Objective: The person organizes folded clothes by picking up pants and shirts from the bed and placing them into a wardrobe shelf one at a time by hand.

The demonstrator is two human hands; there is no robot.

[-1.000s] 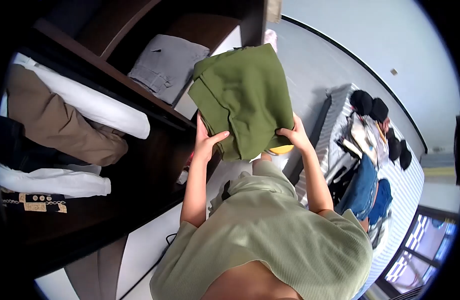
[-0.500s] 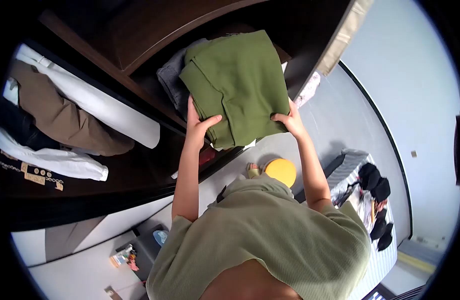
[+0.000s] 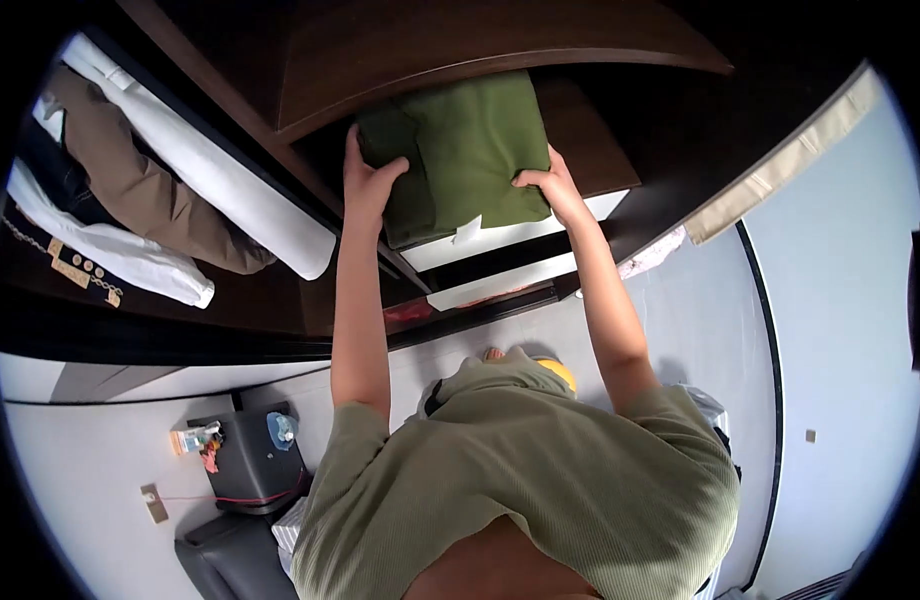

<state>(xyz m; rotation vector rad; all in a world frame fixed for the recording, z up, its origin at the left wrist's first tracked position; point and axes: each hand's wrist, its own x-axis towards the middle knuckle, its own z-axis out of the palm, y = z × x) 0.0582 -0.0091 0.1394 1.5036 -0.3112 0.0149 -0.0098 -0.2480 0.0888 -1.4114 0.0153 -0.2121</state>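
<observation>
inspecting the head view: the folded green garment (image 3: 480, 150) is in the mouth of the cabinet compartment (image 3: 592, 140), beneath the upper board (image 3: 480, 40). it lies between two and three o'clock from the left hand (image 3: 367, 188), between nine and ten from the right hand (image 3: 553, 184). each hand is closed on a side, thumb uppermost, other fingers mostly hidden; neither is nearer. far edge concealed; long axis indeterminate.
</observation>
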